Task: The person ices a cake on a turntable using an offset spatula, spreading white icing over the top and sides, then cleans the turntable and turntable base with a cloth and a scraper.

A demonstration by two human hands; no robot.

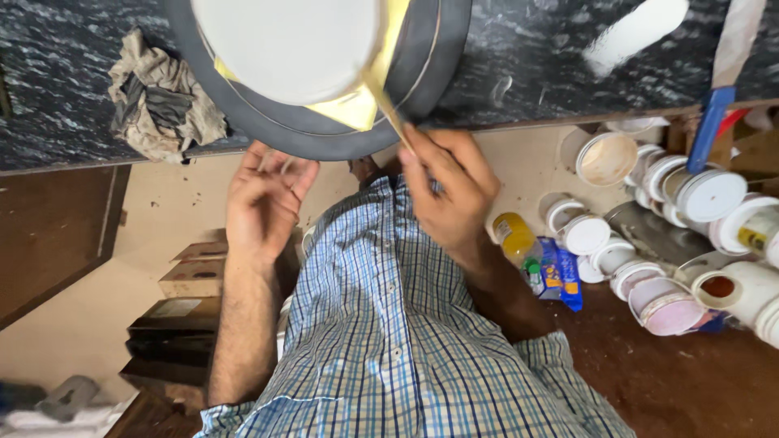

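Grey-rimmed round board (pixel 324 122), white in the middle w/ a yellow-painted patch (pixel 349 105), is seen lying on the dark marbled tabletop (pixel 73 81), its near edge overhanging toward the person. A thin brush (pixel 388 109) is held by the right hand (pixel 446 191); grip closed on the handle, pinched betw. thumb and fingers. The brush's long axis is seen running from the hand up-left, tip on the yellow patch. The board lies just above and left of that hand, so the right hand is the nearer one to the painted spot. The left hand (pixel 264 199) is placed under the board's near rim, fingers curled, touching the edge; whether anything is clamped in it can't be told.

A crumpled rag (pixel 162 93) is seen on the tabletop, left of the board. To the right, a cluster of paint tubs (pixel 690 227) is gathered: most lidded white, one open w/ beige residue (pixel 607 158), one w/ reddish-brown inside (pixel 718 285). A small yellow bottle (pixel 513 235) stands beside them.
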